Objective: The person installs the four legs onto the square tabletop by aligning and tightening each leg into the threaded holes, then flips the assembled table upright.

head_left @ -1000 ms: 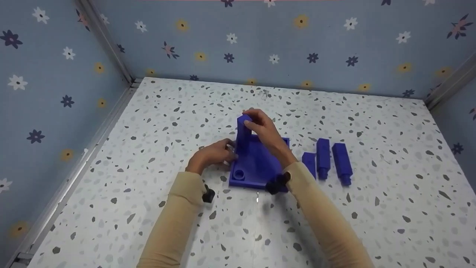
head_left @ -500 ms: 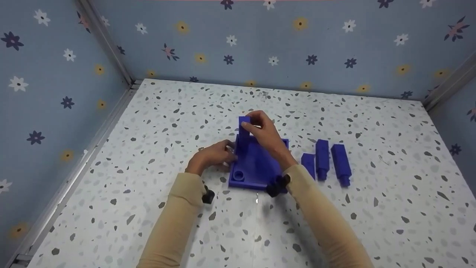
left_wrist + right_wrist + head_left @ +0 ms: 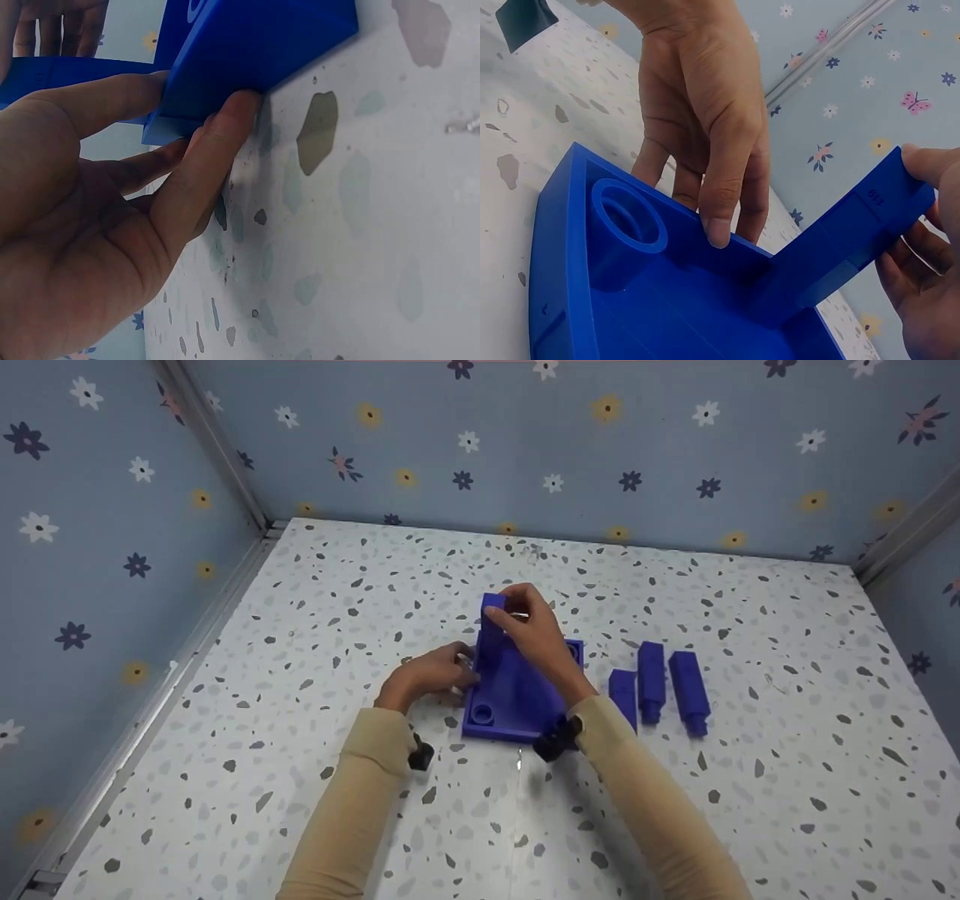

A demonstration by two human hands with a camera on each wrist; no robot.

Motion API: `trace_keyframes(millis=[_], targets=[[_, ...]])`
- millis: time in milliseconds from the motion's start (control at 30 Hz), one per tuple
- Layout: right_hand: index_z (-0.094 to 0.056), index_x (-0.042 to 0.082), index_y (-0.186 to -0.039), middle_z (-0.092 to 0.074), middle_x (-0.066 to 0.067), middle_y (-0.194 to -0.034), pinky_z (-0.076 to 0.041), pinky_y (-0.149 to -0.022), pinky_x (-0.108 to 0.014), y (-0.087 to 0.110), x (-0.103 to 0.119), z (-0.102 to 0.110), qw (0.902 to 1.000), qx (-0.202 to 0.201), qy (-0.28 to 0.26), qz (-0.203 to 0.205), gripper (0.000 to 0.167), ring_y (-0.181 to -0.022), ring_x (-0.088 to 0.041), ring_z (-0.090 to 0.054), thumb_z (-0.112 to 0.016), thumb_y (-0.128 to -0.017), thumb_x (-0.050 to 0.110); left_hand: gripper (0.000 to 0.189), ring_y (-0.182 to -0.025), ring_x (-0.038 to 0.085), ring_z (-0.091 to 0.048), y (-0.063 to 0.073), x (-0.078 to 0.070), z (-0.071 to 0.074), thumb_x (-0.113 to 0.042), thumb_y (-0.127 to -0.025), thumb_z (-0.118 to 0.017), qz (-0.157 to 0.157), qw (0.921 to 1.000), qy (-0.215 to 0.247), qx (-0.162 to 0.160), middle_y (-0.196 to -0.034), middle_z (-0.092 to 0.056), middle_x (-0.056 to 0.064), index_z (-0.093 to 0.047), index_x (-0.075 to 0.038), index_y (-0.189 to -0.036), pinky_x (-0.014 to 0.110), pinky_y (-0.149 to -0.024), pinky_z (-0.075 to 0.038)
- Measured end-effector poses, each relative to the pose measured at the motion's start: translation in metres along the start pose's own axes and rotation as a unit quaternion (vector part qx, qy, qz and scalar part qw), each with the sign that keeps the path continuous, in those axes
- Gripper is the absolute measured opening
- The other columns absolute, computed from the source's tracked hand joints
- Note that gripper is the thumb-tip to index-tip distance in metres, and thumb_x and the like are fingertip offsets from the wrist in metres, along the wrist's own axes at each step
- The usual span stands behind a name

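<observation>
A square blue tabletop (image 3: 525, 690), hollow side up with raised walls, lies on the table. Round sockets show in its corners, one socket (image 3: 630, 217) bare in the right wrist view. At the far left corner a square-sided blue table leg (image 3: 491, 634) stands upright, its lower end hidden down in the corner. My right hand (image 3: 536, 626) pinches the leg's top between thumb and fingers. My left hand (image 3: 431, 671) grips the tabletop's left wall; in the left wrist view its thumb and fingers (image 3: 202, 165) lie against the blue wall and underside.
Right of the tabletop lie more blue legs: one (image 3: 622, 694) partly behind the right sleeve, a second leg (image 3: 651, 682) and a third leg (image 3: 690, 694), with stepped round ends toward me. Flowered panels (image 3: 525, 450) wall in the speckled table (image 3: 360, 585).
The upright leg has turned slightly in my right hand, so a flat side now faces me. My right hand has shifted a little with it. My left hand stays on the tabletop's wall.
</observation>
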State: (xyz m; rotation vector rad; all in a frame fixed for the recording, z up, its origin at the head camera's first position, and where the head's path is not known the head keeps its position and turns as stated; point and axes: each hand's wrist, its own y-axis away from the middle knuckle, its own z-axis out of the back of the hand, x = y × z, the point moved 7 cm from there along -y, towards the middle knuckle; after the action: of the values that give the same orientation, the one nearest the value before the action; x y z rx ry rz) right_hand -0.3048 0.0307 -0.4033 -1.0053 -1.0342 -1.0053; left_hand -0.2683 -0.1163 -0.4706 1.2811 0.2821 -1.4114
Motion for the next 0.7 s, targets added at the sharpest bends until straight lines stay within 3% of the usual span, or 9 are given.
trace_keyframes(millis=[233, 700], targets=[[-0.055, 0.012, -0.112, -0.063, -0.005, -0.105, -0.051, -0.086, -0.03, -0.0006, -0.0068, 0.0005, 0.999, -0.028, 0.023, 0.027, 0.035, -0.1, -0.015, -0.06, -0.069, -0.088, 0.031, 0.05, -0.098, 0.022, -0.064, -0.0014, -0.0003, 0.0, -0.019, -0.085, -0.063, -0.001, 1.0, -0.009, 0.001, -0.111, -0.062, 0.011, -0.046, -0.011, -0.132, 0.034, -0.088, -0.05], [-0.056, 0.003, -0.111, -0.063, -0.009, -0.106, -0.052, -0.088, -0.032, 0.0024, 0.0021, -0.0019, 0.9916, -0.071, 0.072, 0.081, 0.034, -0.098, -0.018, -0.062, -0.068, -0.089, 0.026, 0.05, -0.099, 0.021, -0.063, -0.0014, -0.0013, 0.0014, -0.026, -0.088, -0.062, 0.01, 0.999, -0.044, -0.005, -0.113, -0.062, 0.009, -0.046, -0.013, -0.133, 0.036, -0.091, -0.047]])
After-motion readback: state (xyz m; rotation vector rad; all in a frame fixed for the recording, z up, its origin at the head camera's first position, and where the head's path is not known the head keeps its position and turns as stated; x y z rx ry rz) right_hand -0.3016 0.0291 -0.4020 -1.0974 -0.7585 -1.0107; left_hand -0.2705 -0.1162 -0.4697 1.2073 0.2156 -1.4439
